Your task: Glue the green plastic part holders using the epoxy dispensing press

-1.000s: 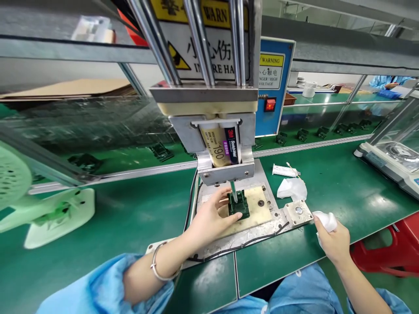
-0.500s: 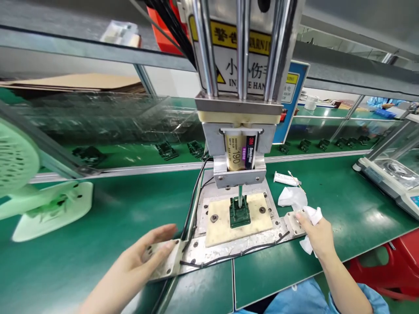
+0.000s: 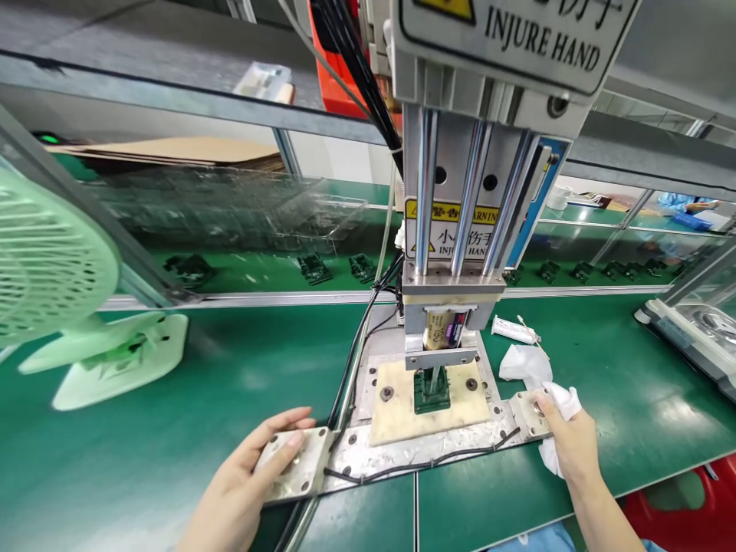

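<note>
One green part [image 3: 430, 402] sits on the cream pad [image 3: 395, 423], below the press [image 3: 441, 358]; the thin nozzle [image 3: 435, 376] comes down to it, though I cannot tell from where I stand if the two touch. The part looks like moulded plastic, so I would judge it light and stiff, and not very slippery; its small raised edges may be fragile; it seems best to take it by two opposite outer sides, leaving the middle alone.

Neither hand holds it; the left hand [image 3: 238, 471] is half open around the left box [image 3: 309, 464], thumb over the top and fingers loosely bent at the far side; how hard it presses, I cannot tell. The right hand [image 3: 575, 448] is closed on a white tissue [image 3: 566, 400], which should be soft and almost without weight; its thumb reaches onto the right box [image 3: 524, 418].

Farther out, a white scrap [image 3: 524, 363] and a tube [image 3: 514, 330] lie on the table [image 3: 609, 368]; a pale green fan [image 3: 51, 253] stands at the left; dark parts [image 3: 313, 268] lie behind the rail [image 3: 276, 297].
</note>
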`<state>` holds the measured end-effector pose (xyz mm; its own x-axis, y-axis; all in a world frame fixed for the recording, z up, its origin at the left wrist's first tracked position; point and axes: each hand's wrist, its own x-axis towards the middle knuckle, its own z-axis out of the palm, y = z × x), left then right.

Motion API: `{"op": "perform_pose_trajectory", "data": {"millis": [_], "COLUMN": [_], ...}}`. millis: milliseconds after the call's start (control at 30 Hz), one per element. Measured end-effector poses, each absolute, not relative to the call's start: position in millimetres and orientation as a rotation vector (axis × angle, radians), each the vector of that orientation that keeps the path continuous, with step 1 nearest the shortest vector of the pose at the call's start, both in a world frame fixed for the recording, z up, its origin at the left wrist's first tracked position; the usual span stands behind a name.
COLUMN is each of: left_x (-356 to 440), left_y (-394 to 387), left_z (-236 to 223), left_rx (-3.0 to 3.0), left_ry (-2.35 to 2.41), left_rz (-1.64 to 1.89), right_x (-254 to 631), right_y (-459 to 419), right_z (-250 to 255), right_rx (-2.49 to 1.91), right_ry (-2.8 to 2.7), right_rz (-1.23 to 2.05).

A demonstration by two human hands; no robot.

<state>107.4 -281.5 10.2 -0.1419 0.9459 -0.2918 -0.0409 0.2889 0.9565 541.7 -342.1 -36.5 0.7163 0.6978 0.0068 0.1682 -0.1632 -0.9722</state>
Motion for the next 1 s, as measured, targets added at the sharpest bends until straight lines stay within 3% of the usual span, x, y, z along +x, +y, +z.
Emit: {"op": "perform_pose_trajectory", "data": {"millis": [467, 1000], "left_x": [127.8, 126.3], "left_y": [-291.1, -293.2], "left_z": [39.6, 22.1], "left_rx": [0.743, 0.813], "left_ry": [1.421, 1.323], "left_rz": [1.139, 1.246], "right_x": [535.3, 538.2], "right_y": [-346.5, -350.5], "right_z": [-17.0, -15.2], "right_rx": [-1.739, -1.824], "right_ry": [-0.671, -0.544], "right_rz": [0.420, 0.362]}}
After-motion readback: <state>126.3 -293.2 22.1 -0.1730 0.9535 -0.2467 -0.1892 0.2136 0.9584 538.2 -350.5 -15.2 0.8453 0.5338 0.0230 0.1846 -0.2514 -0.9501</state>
